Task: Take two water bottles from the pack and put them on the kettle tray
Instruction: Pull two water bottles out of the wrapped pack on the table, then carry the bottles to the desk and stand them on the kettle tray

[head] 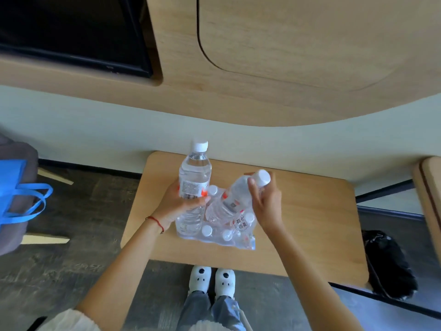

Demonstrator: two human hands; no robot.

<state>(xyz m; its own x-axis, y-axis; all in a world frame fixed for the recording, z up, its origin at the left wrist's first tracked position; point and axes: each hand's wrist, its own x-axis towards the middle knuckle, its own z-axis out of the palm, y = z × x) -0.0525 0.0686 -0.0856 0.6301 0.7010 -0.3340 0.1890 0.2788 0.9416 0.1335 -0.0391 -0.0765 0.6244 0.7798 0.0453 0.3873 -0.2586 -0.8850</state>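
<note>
The left hand [177, 203] holds a clear water bottle [193, 185] upright by its labelled middle, fingers [202, 200] curled around the body, the white cap pointing up toward the wall. The bottle's base hangs just over the left side of the shrink-wrapped pack of bottles [222, 229], which lies on the low wooden worktop [310, 223]. A red string bracelet [156, 222] circles the left wrist.

The right hand [266, 201] grips a second water bottle [235, 199] near its neck, fingers wrapped around the shoulder just below the white cap. This bottle tilts up and to the right, its lower end still among the bottles in the pack, whose torn plastic wrap spreads across the worktop. Several white caps show through the wrap.

The kettle tray does not appear in this view. A blue tote bag [16, 194] sits on a seat at the left edge, and a black bag [389, 266] lies on the floor to the right of the worktop. White slippers [212, 280] stand on the grey floor below the worktop's near edge.
</note>
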